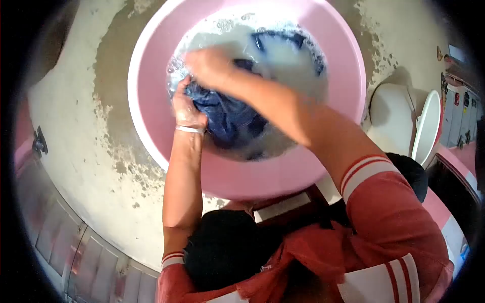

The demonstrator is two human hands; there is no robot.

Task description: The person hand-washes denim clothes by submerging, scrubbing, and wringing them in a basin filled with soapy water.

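Note:
A dark blue garment (pixel 227 118) lies bunched and wet in a pink tub (pixel 242 179) of cloudy, sudsy water. At the tub's left side, my left hand (pixel 188 107) grips the garment's edge, its thumb pointing up; a pale band circles the wrist. My right hand (pixel 209 66) crosses over the cloth and is just above and beside my left hand, smeared by motion, so its fingers cannot be made out. More dark cloth (pixel 278 38) shows partly under the water at the far side of the tub.
Wet patches mark the concrete floor (pixel 113 65) around the tub. On the right stand a whitish container (pixel 391 111) and a white-rimmed basin (pixel 427 126) tilted on its side. Grey panels (pixel 101 262) line the lower left.

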